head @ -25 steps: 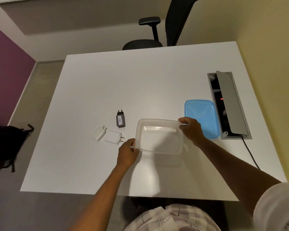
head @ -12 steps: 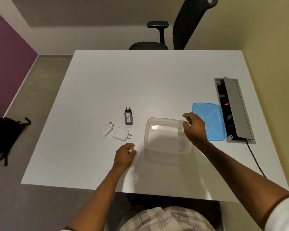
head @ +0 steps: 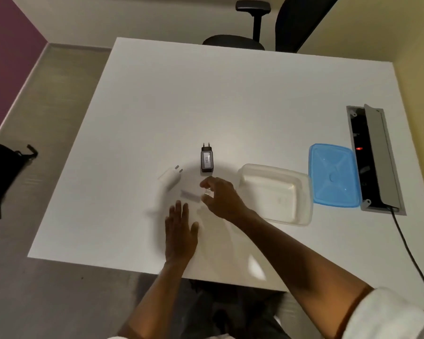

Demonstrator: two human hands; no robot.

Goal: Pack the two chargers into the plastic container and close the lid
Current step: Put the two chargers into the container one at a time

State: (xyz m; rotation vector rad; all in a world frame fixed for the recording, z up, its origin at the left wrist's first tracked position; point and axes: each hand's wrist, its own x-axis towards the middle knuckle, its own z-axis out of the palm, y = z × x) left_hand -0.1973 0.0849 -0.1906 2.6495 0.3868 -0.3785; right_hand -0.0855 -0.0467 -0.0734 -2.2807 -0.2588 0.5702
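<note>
The white table (head: 230, 99) carries all task items in its near half. The clear plastic container (head: 275, 194) sits open and empty toward the right edge, mouth up. Its blue lid (head: 333, 176) lies flat just beside it on the right, between the container and the grey cable hatch (head: 375, 157) set into the table along the right edge; a red light shows inside the hatch.

Three chargers are present. A black charger (head: 206, 160) lies flat near the table's middle, prongs pointing to the far edge, a label facing up. A white charger (head: 170, 176) lies left of it, prongs toward the far edge and slightly right; it is blurred. A second white charger (head: 191, 196) lies nearer the front edge, also blurred, its prong end at the fingertips of the right hand.

The right hand (head: 220, 199) reaches across from the right, fingers curled narrow around the prong end of that second white charger. Blur prevents confirming whether the grip is closed or the charger is lifted off the table.

The left hand (head: 180, 234) rests palm down near the front edge, fingers extended and together, holding nothing, fingertips just short of the same charger.

A black office chair (head: 233, 42) stands beyond the far edge. A black bag (head: 3, 172) lies on the floor to the left.
</note>
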